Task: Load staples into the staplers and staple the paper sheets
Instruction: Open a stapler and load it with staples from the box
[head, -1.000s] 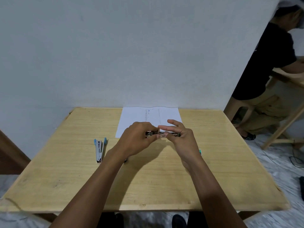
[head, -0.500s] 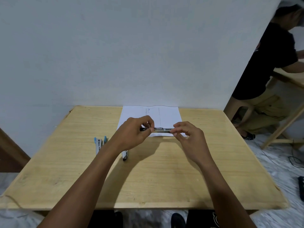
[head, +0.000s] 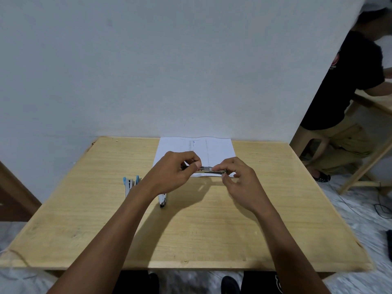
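I hold a small metal stapler (head: 212,170) level above the near edge of the white paper sheets (head: 216,149). My left hand (head: 174,172) pinches its left end between thumb and fingers. My right hand (head: 239,179) pinches its right end with the fingertips. A blue and white stapler (head: 129,183) lies on the wooden table (head: 191,230) to the left, partly behind my left forearm. Another small stapler part (head: 163,200) pokes out from under my left wrist. Whether staples are inside the held stapler is hidden.
The table stands against a white wall (head: 148,71). A person in a black shirt (head: 347,81) sits on a stool at the right beside another wooden table (head: 379,102). Cables (head: 381,209) lie on the floor at the right.
My hands lifted the stapler slightly toward the paper and spread apart along it; my right hand slid from over the stapler to its right end. The part under my left wrist came into view.
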